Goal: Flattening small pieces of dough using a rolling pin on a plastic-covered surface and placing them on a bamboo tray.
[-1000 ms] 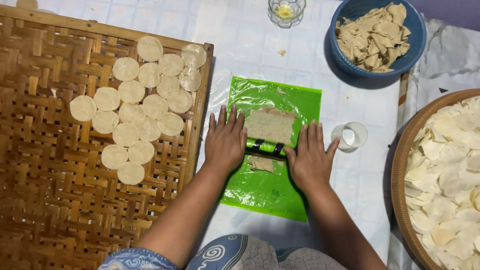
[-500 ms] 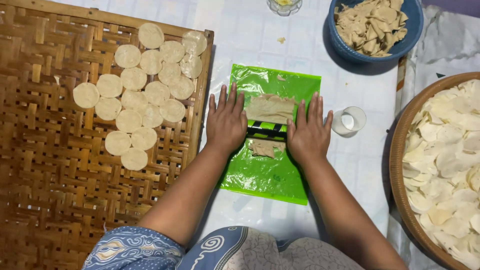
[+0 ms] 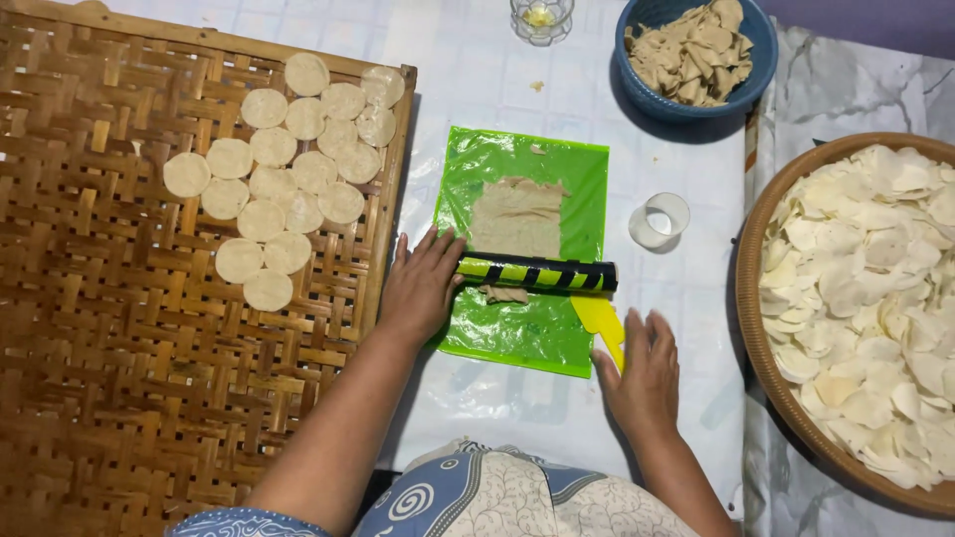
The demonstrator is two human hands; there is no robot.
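A green plastic sheet [image 3: 517, 328] lies on the white tabletop with a thin flattened sheet of beige dough [image 3: 515, 214] on its upper half. Across the sheet lies a black and yellow-green striped roller [image 3: 537, 273]. My left hand [image 3: 423, 283] rests flat on the left end of the roller, fingers spread. My right hand [image 3: 647, 373] is off the roller, at the sheet's lower right corner, touching a yellow plastic scraper [image 3: 602, 320]. A small scrap of dough [image 3: 505, 294] sits just below the roller.
A woven bamboo tray [image 3: 119, 348] on the left carries several round dough discs [image 3: 284, 184]. A blue bowl [image 3: 741, 85] of dough scraps stands at the top right, a small glass [image 3: 542, 15] at the top, a clear round cutter [image 3: 660, 219] beside the sheet. A round basket [image 3: 766, 348] of pale chips is at the right.
Both hands were pressing on the roller over the dough. Now the roller has rolled down toward me, the dough is uncovered, and my right hand has moved off to the yellow scraper.
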